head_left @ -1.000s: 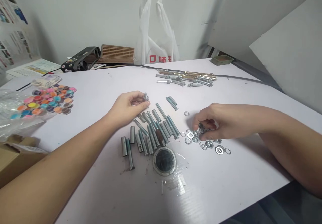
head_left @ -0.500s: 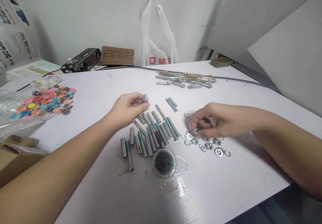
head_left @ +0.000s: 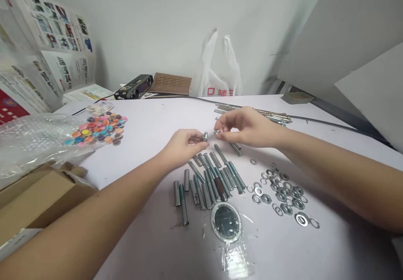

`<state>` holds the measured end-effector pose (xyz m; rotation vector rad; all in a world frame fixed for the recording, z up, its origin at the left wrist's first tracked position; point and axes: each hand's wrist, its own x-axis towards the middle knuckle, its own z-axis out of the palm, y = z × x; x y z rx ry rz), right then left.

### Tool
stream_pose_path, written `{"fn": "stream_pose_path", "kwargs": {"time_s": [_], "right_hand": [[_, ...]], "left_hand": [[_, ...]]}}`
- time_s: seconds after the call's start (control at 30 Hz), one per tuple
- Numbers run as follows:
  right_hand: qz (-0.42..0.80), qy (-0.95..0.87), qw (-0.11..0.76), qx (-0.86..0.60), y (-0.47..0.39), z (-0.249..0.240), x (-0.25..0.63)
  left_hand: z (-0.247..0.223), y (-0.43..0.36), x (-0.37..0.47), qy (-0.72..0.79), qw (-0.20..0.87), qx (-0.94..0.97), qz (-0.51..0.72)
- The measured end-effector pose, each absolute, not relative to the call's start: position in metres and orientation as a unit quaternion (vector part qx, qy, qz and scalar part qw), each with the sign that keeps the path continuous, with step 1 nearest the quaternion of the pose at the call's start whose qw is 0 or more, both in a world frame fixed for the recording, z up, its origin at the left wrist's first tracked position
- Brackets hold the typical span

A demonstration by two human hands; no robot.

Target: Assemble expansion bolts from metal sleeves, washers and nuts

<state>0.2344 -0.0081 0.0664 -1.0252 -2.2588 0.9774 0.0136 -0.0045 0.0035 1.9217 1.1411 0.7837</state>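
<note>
Single head view, near, looking forward and down across table [head_left: 157,250] toward wall [head_left: 145,28].

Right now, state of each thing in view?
Left hand: closed around a bolt, end up
Right hand: pinching a small metal piece, apart from the bolt
Nuts and washers: loose, scattered
Metal sleeves and bolts: lying down, grouped
Expansion bolts: piled, partly hidden
Plastic carrier bag: upright
Colored discs: clustered

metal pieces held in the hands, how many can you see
2: one upright metal piece in the left hand, one small shiny piece in the right hand; more may be hidden inside either grip.
</note>
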Motion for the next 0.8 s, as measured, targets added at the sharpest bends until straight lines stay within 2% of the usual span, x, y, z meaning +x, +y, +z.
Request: {"fn": "stream_pose_path", "kwargs": {"time_s": [0.2, 0.37, 0.8], "right_hand": [[0.235, -0.873, 0.248, -0.349, 0.005, 0.061, 0.209], [0.261, -0.869, 0.233, -0.351, 0.005, 0.055, 0.212], [0.22, -0.875, 0.313, -0.297, 0.009, 0.033, 0.226]], "left_hand": [[-0.001, -0.003, 0.012, 0.425, 0.376, 0.757, 0.326], [0.0, -0.003, 0.012, 0.416, 0.366, 0.768, 0.321], [0.004, -0.006, 0.013, 0.417, 0.35, 0.777, 0.317]]}}
